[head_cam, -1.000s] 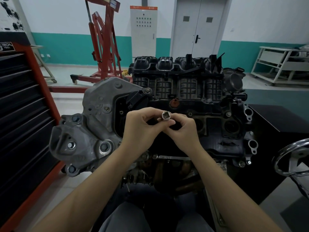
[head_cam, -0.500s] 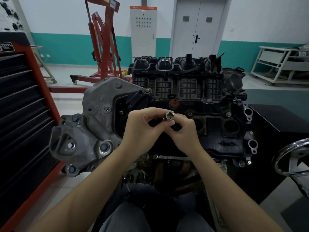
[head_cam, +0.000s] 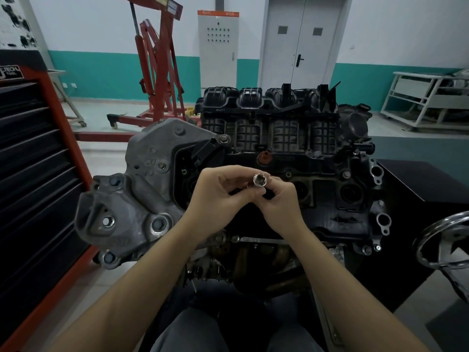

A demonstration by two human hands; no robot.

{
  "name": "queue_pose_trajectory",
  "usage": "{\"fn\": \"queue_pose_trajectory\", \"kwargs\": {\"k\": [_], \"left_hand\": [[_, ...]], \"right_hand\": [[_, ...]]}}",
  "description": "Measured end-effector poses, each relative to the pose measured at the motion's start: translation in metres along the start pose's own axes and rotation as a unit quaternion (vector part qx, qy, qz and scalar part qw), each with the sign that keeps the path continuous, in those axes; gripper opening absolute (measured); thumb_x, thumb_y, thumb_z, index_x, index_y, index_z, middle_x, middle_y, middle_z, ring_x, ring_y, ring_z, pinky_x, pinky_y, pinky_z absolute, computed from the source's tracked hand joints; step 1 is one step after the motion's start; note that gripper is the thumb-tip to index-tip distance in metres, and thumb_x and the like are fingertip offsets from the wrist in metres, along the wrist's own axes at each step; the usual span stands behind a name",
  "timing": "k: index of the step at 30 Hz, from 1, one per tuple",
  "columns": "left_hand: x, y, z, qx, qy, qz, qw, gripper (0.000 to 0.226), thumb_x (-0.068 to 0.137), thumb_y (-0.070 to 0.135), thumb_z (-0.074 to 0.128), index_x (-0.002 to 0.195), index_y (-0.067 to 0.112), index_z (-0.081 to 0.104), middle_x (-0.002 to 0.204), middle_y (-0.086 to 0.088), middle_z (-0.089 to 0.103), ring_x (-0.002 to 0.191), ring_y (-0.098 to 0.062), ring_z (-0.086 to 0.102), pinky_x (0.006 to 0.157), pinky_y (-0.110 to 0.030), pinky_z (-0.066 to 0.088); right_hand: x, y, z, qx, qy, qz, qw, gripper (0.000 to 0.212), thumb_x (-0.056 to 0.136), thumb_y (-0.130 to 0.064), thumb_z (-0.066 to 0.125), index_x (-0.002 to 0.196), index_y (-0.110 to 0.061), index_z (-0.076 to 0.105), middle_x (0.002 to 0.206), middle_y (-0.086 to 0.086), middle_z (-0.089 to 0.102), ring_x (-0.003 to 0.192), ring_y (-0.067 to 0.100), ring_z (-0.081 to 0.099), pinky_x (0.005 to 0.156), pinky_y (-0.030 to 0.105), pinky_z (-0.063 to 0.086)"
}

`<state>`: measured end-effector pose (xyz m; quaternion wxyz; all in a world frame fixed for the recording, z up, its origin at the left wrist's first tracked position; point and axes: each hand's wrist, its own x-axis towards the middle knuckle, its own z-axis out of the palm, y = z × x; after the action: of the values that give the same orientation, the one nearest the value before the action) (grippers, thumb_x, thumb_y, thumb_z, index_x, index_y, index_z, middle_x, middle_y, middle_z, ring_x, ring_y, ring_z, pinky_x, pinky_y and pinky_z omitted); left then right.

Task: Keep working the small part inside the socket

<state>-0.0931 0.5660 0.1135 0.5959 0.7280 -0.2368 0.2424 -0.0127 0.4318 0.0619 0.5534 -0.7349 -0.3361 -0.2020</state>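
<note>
A small bright metal socket [head_cam: 259,180] sits between the two hands, raised in front of the engine [head_cam: 279,153], its open hexagonal mouth turned toward the camera. The left hand [head_cam: 218,196] curls around from the left, thumb and forefinger closing toward the socket's left side, where a short dark stub shows just beside the fingertips. The right hand [head_cam: 278,201] comes in from the right and slightly nearer, its fingers curled and pinching the socket from below and behind; the socket stands just above that hand's knuckles. Both hands meet around the part, fingertips touching or nearly so, and exactly which fingers bear on the metal is hard to tell.

Behind the hands lies the dark top of the engine, with a black ribbed intake manifold [head_cam: 269,115] at its far edge and a small red-brown cap [head_cam: 264,158] just beyond the socket. A grey cast bracket [head_cam: 142,189] bolts onto the engine's left end. At the far left stands a red and black tool cabinet [head_cam: 33,174]; a red engine hoist [head_cam: 157,67] is far behind it. A chrome handwheel [head_cam: 446,240] shows at the right edge.
</note>
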Motion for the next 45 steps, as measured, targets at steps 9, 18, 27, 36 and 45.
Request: {"fn": "queue_pose_trajectory", "kwargs": {"k": [9, 18, 27, 36, 45], "left_hand": [[0.0001, -0.0035, 0.0039, 0.065, 0.054, 0.012, 0.996, 0.026, 0.075, 0.001, 0.079, 0.088, 0.023, 0.074, 0.089, 0.003, 0.075, 0.088, -0.014, 0.072, 0.081, -0.03, 0.057], [0.0024, -0.0031, 0.004, 0.079, 0.053, 0.007, 0.995, 0.021, 0.07, 0.004, 0.084, 0.086, 0.016, 0.075, 0.085, 0.002, 0.075, 0.085, -0.014, 0.071, 0.079, -0.029, 0.057], [0.0028, -0.0019, 0.0013, 0.006, -0.008, -0.01, 1.0, 0.029, 0.078, -0.007, 0.073, 0.101, 0.01, 0.072, 0.096, -0.003, 0.074, 0.095, -0.016, 0.071, 0.086, -0.025, 0.054], [0.0018, -0.0025, 0.0027, 0.013, 0.011, 0.001, 1.0, 0.028, 0.078, -0.006, 0.074, 0.097, 0.015, 0.074, 0.092, 0.005, 0.075, 0.093, -0.011, 0.071, 0.083, -0.021, 0.053], [-0.0017, -0.0058, 0.0058, 0.086, 0.057, 0.01, 0.995, 0.018, 0.072, 0.003, 0.082, 0.086, 0.013, 0.076, 0.084, 0.003, 0.075, 0.084, -0.008, 0.071, 0.079, -0.023, 0.056]], "right_hand": [[0.0007, 0.0006, 0.0006, 0.006, 0.013, -0.008, 1.0, 0.019, 0.08, -0.01, 0.075, 0.099, -0.01, 0.073, 0.097, -0.002, 0.073, 0.099, 0.018, 0.065, 0.09, 0.041, 0.05], [-0.0001, 0.0024, 0.0045, 0.034, 0.026, 0.019, 0.999, 0.015, 0.079, -0.007, 0.075, 0.094, -0.006, 0.074, 0.09, 0.004, 0.073, 0.093, 0.025, 0.067, 0.083, 0.051, 0.052], [-0.0006, 0.0027, 0.004, 0.009, 0.026, 0.007, 1.0, 0.021, 0.079, -0.018, 0.069, 0.096, -0.008, 0.074, 0.085, -0.006, 0.07, 0.087, 0.024, 0.066, 0.079, 0.049, 0.053], [0.0001, 0.0001, 0.0032, -0.006, 0.009, -0.035, 0.999, 0.022, 0.081, -0.018, 0.068, 0.101, -0.009, 0.072, 0.093, -0.011, 0.068, 0.094, 0.017, 0.066, 0.084, 0.04, 0.053], [-0.0003, 0.0006, 0.0044, 0.023, 0.022, -0.013, 0.999, 0.014, 0.078, -0.009, 0.076, 0.092, -0.007, 0.074, 0.089, 0.002, 0.074, 0.089, 0.019, 0.069, 0.08, 0.049, 0.053]]}}
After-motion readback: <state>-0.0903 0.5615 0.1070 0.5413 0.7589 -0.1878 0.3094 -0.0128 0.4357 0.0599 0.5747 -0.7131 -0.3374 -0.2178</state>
